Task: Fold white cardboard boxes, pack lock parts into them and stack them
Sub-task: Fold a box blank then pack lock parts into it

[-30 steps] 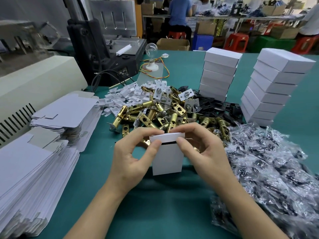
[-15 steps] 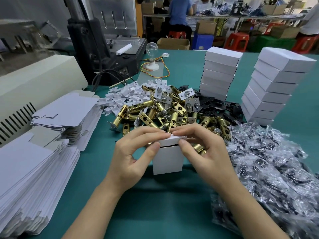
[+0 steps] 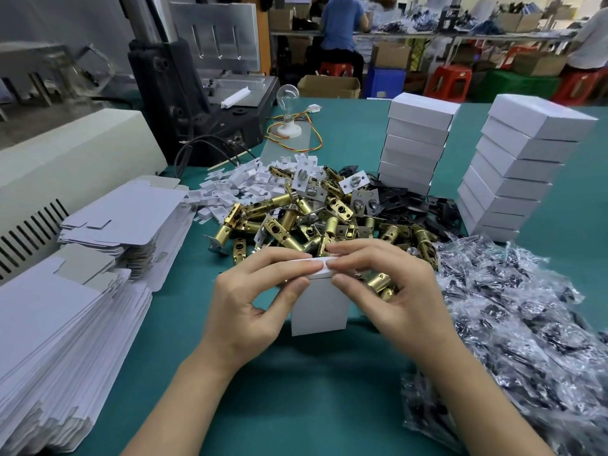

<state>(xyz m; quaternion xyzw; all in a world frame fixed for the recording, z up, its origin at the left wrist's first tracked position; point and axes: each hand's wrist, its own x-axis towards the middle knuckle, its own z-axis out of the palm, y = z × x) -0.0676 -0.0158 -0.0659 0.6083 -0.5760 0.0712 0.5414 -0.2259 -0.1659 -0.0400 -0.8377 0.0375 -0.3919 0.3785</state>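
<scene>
A small white cardboard box point(image 3: 320, 307) stands upright on the green table in front of me. My left hand point(image 3: 253, 301) pinches its top left edge between thumb and fingers. My right hand point(image 3: 385, 291) pinches the top right edge, fingertips pressing the top flap down flat. Behind the box lies a heap of brass lock latches point(image 3: 306, 222). Two stacks of closed white boxes stand at the back, one in the middle point(image 3: 416, 143) and one at the right point(image 3: 516, 169).
Flat unfolded box blanks point(image 3: 65, 330) are piled along the left, with a second pile point(image 3: 131, 222) behind. Clear plastic bags of dark parts point(image 3: 516, 324) cover the right. Small white plastic pieces point(image 3: 237, 182), black plates point(image 3: 414, 205), a light bulb point(image 3: 288, 106) and a black machine point(image 3: 194, 103) sit further back.
The box's top flap, open with a dark gap before, has been pressed down shut by the fingers of both hands. The hands stayed at the box top.
</scene>
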